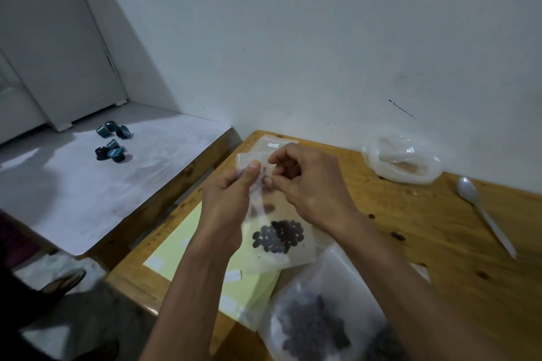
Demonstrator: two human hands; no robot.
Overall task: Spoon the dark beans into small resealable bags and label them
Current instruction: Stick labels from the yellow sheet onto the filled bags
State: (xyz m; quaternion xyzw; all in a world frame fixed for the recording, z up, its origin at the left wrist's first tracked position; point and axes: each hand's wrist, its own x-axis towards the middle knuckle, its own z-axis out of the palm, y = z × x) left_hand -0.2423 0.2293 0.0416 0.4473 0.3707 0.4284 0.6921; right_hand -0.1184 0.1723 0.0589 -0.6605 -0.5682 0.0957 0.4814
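Above the wooden table (457, 246) I hold up a small clear resealable bag (277, 255) with a clump of dark beans (278, 236) at its bottom. My left hand (228, 202) pinches the bag's top edge on the left, and my right hand (308, 184) pinches the same edge on the right. A yellow label sheet (181, 246) with white stickers lies under the bag. Filled bags of beans (316, 325) lie at the near edge. A metal spoon (484, 214) rests on the table to the right.
A crumpled clear plastic bag (403, 161) sits at the back of the table against the wall. A few loose beans (397, 236) lie on the wood. Left of the table, a white-topped bench (88, 199) carries several small dark blue cups (113, 141).
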